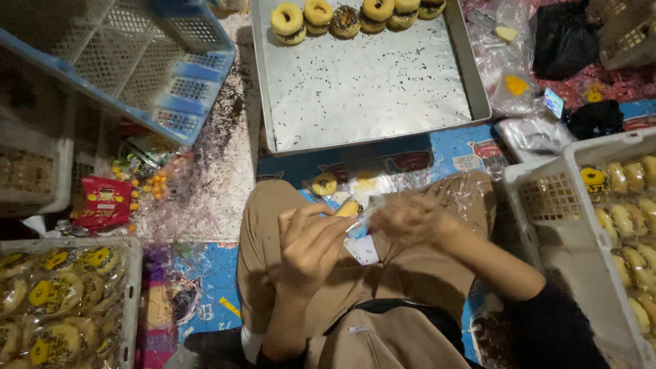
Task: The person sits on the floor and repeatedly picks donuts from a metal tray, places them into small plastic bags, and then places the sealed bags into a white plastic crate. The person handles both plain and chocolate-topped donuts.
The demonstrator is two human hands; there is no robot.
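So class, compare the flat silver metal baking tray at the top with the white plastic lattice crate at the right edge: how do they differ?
The silver metal baking tray is shallow with solid walls; the white plastic lattice crate is deep with perforated walls. The tray holds a single row of unwrapped ring doughnuts along its far edge, the rest bare but for dark sprinkles; the crate holds rows of wrapped pastries. Both are rectangular and hold baked goods.

Red snack packet (102,201), flat, yellow print, on the floor at left. Clear wrapped doughnut packs with yellow labels (58,297), lower-left crate. Clear wrapper with white label (362,247), between both hands. Small lit screen (553,102), upper right.
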